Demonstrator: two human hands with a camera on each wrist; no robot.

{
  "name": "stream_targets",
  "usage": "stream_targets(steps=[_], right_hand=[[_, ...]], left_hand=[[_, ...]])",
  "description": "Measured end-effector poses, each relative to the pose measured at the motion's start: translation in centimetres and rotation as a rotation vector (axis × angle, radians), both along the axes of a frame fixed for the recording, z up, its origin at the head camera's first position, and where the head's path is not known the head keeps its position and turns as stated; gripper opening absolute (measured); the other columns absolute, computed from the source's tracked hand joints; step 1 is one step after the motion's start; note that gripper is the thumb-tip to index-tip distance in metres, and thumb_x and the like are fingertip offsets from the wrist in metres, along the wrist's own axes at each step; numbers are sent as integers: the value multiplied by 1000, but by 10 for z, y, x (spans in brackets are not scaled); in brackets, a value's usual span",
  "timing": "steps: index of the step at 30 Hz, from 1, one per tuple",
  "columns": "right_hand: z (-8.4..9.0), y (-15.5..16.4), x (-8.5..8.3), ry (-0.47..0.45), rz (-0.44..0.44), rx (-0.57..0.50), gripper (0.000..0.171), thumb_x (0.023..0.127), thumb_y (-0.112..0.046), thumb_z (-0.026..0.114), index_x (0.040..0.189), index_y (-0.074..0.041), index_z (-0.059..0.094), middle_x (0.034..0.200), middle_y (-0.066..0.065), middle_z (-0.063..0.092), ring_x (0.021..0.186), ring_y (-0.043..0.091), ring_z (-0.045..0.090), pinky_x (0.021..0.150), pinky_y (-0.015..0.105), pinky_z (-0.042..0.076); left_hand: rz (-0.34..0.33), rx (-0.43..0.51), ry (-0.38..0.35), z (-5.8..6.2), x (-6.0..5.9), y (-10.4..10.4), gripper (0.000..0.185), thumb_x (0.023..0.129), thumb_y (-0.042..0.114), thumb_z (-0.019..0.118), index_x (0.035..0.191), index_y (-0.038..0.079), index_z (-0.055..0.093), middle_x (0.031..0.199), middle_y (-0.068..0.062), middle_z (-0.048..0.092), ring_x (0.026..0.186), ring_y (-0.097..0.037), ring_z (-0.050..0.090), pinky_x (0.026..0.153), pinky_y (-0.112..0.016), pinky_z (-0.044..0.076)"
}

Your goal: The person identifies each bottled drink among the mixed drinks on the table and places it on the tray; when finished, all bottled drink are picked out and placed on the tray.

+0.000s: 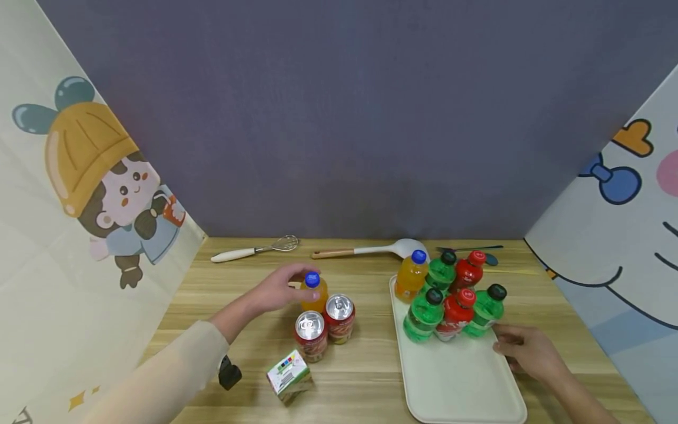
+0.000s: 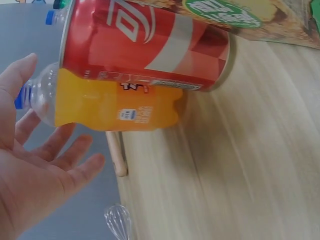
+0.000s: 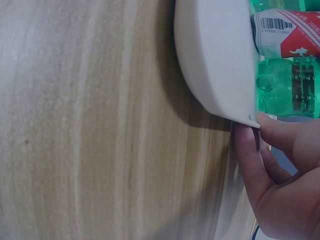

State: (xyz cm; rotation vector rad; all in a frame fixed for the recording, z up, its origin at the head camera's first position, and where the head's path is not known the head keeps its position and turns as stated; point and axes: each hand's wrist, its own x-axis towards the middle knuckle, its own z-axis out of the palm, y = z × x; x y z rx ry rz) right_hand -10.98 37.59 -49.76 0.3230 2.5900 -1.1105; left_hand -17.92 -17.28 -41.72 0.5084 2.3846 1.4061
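My left hand is beside the orange soda bottle with the blue cap. In the left wrist view the fingers are spread loosely around the bottle's neck and not closed on it. Two red soda cans stand right in front of that bottle, and a small drink carton sits nearer me. On the right, my right hand pinches the rim of the white tray between thumb and fingers. Green bottles, red bottles and another orange bottle stand upright on the tray's far half.
Along the back wall lie a whisk, a white ladle-like spoon with a wooden handle end, and dark slim utensils behind the tray. A small black object shows by my left sleeve. Printed panels flank the wooden table.
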Motion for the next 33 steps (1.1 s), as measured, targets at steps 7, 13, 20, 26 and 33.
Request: stream_targets(steps=[7, 13, 20, 26, 33], right_hand=[[-1, 0, 0, 4, 5, 8, 59, 91, -22, 79, 140, 4, 58, 114, 19, 70, 92, 18, 64, 66, 34, 62], [-1, 1, 0, 2, 5, 2, 59, 92, -22, 79, 140, 4, 58, 116, 21, 69, 93, 18, 65, 66, 35, 62], [0, 0, -1, -2, 3, 15, 58, 92, -21, 78, 140, 4, 58, 115, 21, 69, 91, 18, 66, 66, 34, 62], [2, -1, -1, -6, 3, 25, 58, 92, -21, 78, 140, 5, 58, 113, 20, 69, 88, 18, 66, 66, 34, 62], [-1, 1, 0, -2, 0, 18, 58, 91, -21, 79, 140, 3, 58, 114, 19, 69, 88, 18, 65, 65, 34, 62]], left_hand=[[15, 36, -16, -5, 1, 0, 48, 91, 29, 80, 134, 16, 64, 132, -4, 65, 134, -35, 55, 112, -56, 43], [21, 79, -18, -11, 1, 0, 46, 92, 27, 79, 134, 17, 65, 133, -5, 66, 134, -35, 55, 109, -52, 47], [53, 97, 9, -17, 2, 0, 44, 91, 27, 80, 133, 17, 68, 131, -4, 68, 129, -32, 59, 108, -50, 49], [78, 109, 27, -18, 2, 1, 43, 90, 26, 81, 130, 14, 70, 127, -3, 70, 123, -29, 62, 105, -48, 51], [99, 126, 49, -16, 5, 2, 42, 88, 22, 83, 127, 10, 71, 124, -4, 72, 118, -30, 64, 100, -44, 53]])
